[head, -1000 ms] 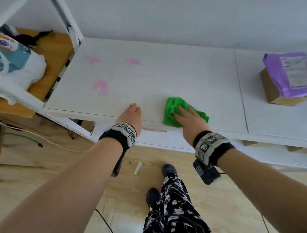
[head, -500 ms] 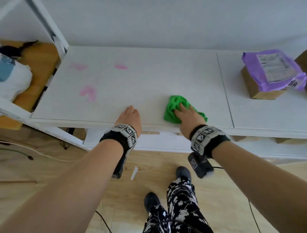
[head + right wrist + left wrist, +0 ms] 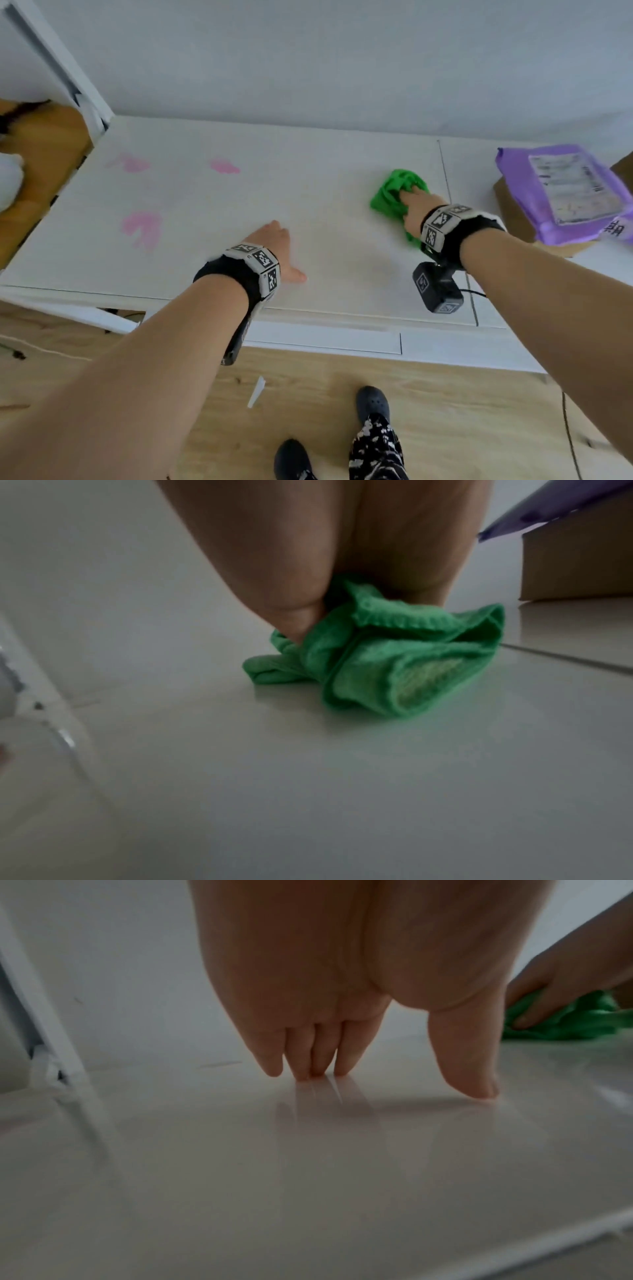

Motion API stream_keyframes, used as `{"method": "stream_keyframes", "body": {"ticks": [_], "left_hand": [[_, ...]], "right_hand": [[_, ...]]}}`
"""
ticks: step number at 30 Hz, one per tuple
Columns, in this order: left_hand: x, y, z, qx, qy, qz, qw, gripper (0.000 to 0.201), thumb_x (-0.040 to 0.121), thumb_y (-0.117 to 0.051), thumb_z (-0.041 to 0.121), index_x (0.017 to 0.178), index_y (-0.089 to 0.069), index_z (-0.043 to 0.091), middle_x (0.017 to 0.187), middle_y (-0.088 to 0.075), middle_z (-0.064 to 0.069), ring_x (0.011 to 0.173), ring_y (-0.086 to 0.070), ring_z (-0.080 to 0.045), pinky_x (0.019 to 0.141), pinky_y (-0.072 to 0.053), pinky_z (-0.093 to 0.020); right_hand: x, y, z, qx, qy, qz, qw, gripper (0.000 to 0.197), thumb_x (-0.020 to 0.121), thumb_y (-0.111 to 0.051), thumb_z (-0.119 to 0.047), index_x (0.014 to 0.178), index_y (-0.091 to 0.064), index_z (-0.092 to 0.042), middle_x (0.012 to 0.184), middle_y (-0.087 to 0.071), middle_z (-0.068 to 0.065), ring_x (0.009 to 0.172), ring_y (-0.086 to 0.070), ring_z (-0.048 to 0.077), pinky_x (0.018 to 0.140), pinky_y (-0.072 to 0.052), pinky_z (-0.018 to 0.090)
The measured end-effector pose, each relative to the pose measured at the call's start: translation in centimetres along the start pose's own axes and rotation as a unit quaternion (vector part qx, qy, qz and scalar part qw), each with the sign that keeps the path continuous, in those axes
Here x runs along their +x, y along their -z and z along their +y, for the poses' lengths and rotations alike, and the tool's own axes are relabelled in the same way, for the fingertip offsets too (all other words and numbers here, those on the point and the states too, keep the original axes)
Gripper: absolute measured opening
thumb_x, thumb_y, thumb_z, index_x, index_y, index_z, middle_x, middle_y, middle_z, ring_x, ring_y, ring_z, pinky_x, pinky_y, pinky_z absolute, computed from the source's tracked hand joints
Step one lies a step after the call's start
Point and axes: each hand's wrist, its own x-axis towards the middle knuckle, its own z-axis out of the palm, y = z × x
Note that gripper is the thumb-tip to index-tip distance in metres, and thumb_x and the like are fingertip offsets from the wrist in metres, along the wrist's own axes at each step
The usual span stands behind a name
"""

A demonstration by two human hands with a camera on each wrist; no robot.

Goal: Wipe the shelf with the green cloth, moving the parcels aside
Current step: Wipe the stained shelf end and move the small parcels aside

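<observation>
The white shelf (image 3: 325, 144) carries pink smears (image 3: 142, 228) on its left half. My right hand (image 3: 416, 205) holds the bunched green cloth (image 3: 390, 195) down on the shelf near the panel seam. In the right wrist view the thumb is tucked into a fold of the cloth (image 3: 394, 664). My left hand (image 3: 274, 246) rests flat on the shelf near the front edge with straight fingers (image 3: 325, 1047), and holds nothing. A purple parcel (image 3: 565, 192) lies on a brown box (image 3: 513, 212) just to the right of the cloth.
A white upright post (image 3: 58, 68) stands at the shelf's left end, with a wooden surface (image 3: 41, 154) beyond it. The wall runs along the back of the shelf. Below the front edge are the wooden floor (image 3: 308, 394) and my feet.
My right hand has pushed the cloth away from the front edge and to the right, toward the parcels. My left hand has slid further onto the shelf.
</observation>
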Motion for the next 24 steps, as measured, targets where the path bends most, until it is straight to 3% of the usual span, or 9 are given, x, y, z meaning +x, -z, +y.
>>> {"method": "stream_keyframes", "body": {"ticks": [3,7,9,12,14,15,17,19,24], "left_hand": [[0.1,-0.2,-0.6,0.026,-0.016,-0.004,1.000,0.080,0.074,-0.068,0.056,0.130,-0.043,0.005,0.132,-0.044,-0.011,0.123,-0.048,-0.028,0.102,-0.042,-0.038],[0.6,0.2,-0.5,0.056,-0.010,-0.014,0.998,0.079,0.071,-0.067,0.062,0.126,-0.048,0.008,0.128,-0.050,-0.011,0.118,-0.053,-0.030,0.101,-0.045,-0.041],[0.9,0.9,-0.2,0.063,0.000,-0.020,0.998,0.076,0.073,-0.064,0.063,0.126,-0.051,0.009,0.129,-0.053,-0.010,0.119,-0.054,-0.030,0.101,-0.045,-0.040],[1.6,1.8,-0.1,0.039,0.014,-0.009,0.999,0.087,0.073,-0.065,0.063,0.139,-0.040,0.010,0.148,-0.037,-0.011,0.134,-0.041,-0.028,0.110,-0.038,-0.038],[1.9,2.1,-0.5,0.028,0.027,-0.010,0.999,0.101,0.071,-0.067,0.063,0.146,-0.027,0.008,0.156,-0.016,-0.013,0.143,-0.027,-0.027,0.115,-0.031,-0.038],[2.1,2.0,-0.9,0.032,0.032,-0.011,0.999,0.106,0.069,-0.069,0.064,0.146,-0.025,0.007,0.156,-0.015,-0.014,0.144,-0.025,-0.027,0.115,-0.030,-0.038],[2.6,1.8,-1.7,0.049,0.030,-0.013,0.998,0.110,0.063,-0.070,0.068,0.143,-0.026,0.007,0.150,-0.026,-0.013,0.139,-0.032,-0.028,0.112,-0.034,-0.040],[3.2,1.8,-2.2,0.063,0.025,-0.013,0.998,0.108,0.058,-0.070,0.071,0.138,-0.033,0.009,0.140,-0.038,-0.010,0.129,-0.045,-0.029,0.106,-0.041,-0.041],[4.1,2.1,-2.0,0.082,0.024,-0.024,0.996,0.105,0.053,-0.069,0.076,0.131,-0.044,0.010,0.132,-0.050,-0.009,0.121,-0.053,-0.029,0.099,-0.047,-0.038]], "right_hand": [[2.2,0.7,-2.2,-0.015,0.019,0.004,1.000,0.046,0.095,-0.041,-0.013,0.141,-0.038,-0.004,0.144,-0.038,0.023,0.131,-0.041,0.038,0.109,-0.034,0.037],[2.6,-0.6,-7.1,-0.054,0.154,-0.002,0.987,0.054,0.093,-0.045,-0.014,0.146,-0.033,-0.019,0.152,-0.027,0.017,0.138,-0.032,0.037,0.116,-0.027,0.036],[3.0,-1.0,-7.0,-0.061,0.191,-0.008,0.980,0.061,0.090,-0.049,-0.012,0.147,-0.029,-0.025,0.157,-0.021,0.012,0.141,-0.030,0.033,0.117,-0.026,0.033],[4.1,0.5,-3.8,-0.040,0.152,-0.001,0.988,0.058,0.091,-0.052,-0.017,0.146,-0.033,-0.023,0.157,-0.025,0.009,0.138,-0.037,0.030,0.112,-0.030,0.030],[5.5,1.5,-0.8,-0.040,0.086,0.018,0.995,0.053,0.093,-0.050,-0.022,0.144,-0.036,-0.017,0.151,-0.033,0.016,0.132,-0.043,0.036,0.109,-0.035,0.035],[6.1,2.1,0.4,-0.050,0.054,0.026,0.997,0.052,0.093,-0.050,-0.023,0.142,-0.037,-0.014,0.147,-0.037,0.019,0.129,-0.045,0.038,0.108,-0.037,0.037],[7.7,3.0,1.9,-0.076,0.001,0.030,0.997,0.051,0.092,-0.049,-0.021,0.141,-0.039,-0.009,0.142,-0.042,0.023,0.125,-0.048,0.039,0.104,-0.040,0.040],[8.7,3.8,1.6,-0.084,-0.017,0.025,0.996,0.052,0.094,-0.046,-0.022,0.143,-0.036,-0.009,0.147,-0.037,0.022,0.132,-0.042,0.037,0.109,-0.035,0.040],[10.5,4.3,-4.3,-0.055,0.050,0.057,0.996,0.053,0.093,-0.048,-0.011,0.144,-0.033,-0.006,0.153,-0.028,0.018,0.141,-0.028,0.033,0.114,-0.026,0.039]]}}
